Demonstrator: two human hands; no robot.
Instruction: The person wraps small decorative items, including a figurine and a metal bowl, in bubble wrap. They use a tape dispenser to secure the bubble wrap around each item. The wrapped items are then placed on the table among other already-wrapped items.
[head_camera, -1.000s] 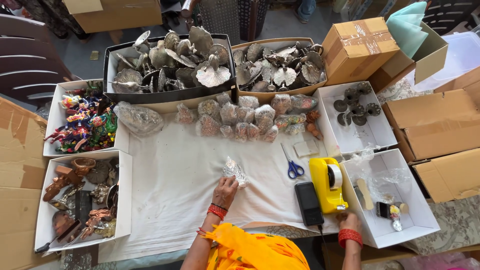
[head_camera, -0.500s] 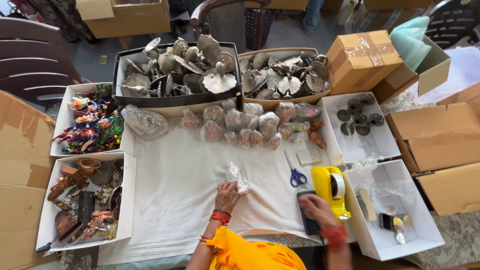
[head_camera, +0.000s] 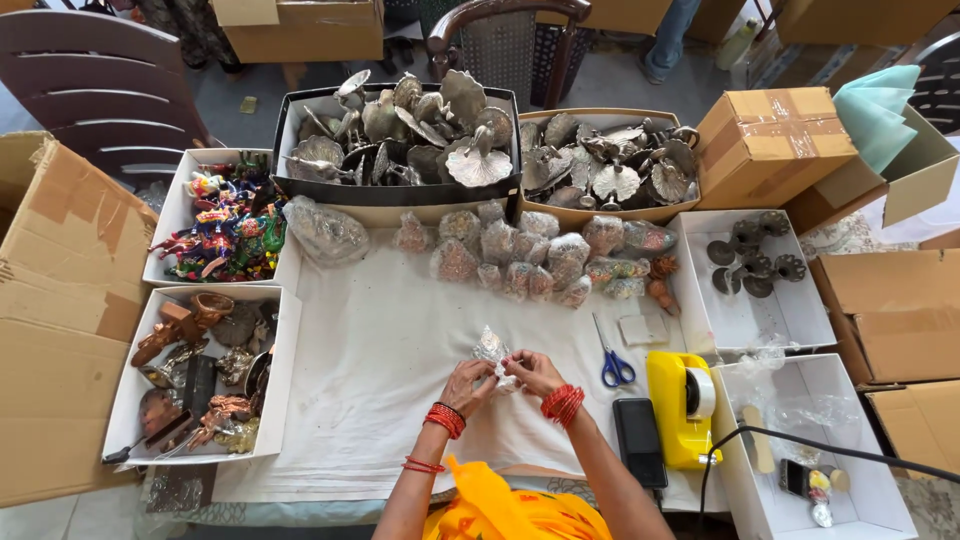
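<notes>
We see both hands meeting over the white cloth (head_camera: 380, 350) on the bench, near its front edge. Left hand (head_camera: 466, 385) and right hand (head_camera: 533, 372) both pinch a small clear-wrapped packet (head_camera: 491, 348), fingers closed on it, packet sticking up between them, just above the cloth. Red bangles on both wrists.

Just right of the hands: blue-handled scissors (head_camera: 613, 362) flat on the cloth, then a yellow tape dispenser (head_camera: 683, 405) and a black phone (head_camera: 638, 441) beside it.

Behind the hands, well apart: a pile of similar wrapped packets (head_camera: 530, 255) in a loose row across the back of the cloth. Behind that, a black tray (head_camera: 400, 190) full of silver metal leaf-shaped pieces, and a cardboard tray (head_camera: 610, 165) with more of the same.

Left side: white box of colourful figurines (head_camera: 225, 215), below it a white box of copper-toned items (head_camera: 200, 370). Right side: white box with dark round metal pieces (head_camera: 750, 265), another white box (head_camera: 790, 450) with clear plastic and small bits. Brown cartons (head_camera: 770, 140) around the edges.
</notes>
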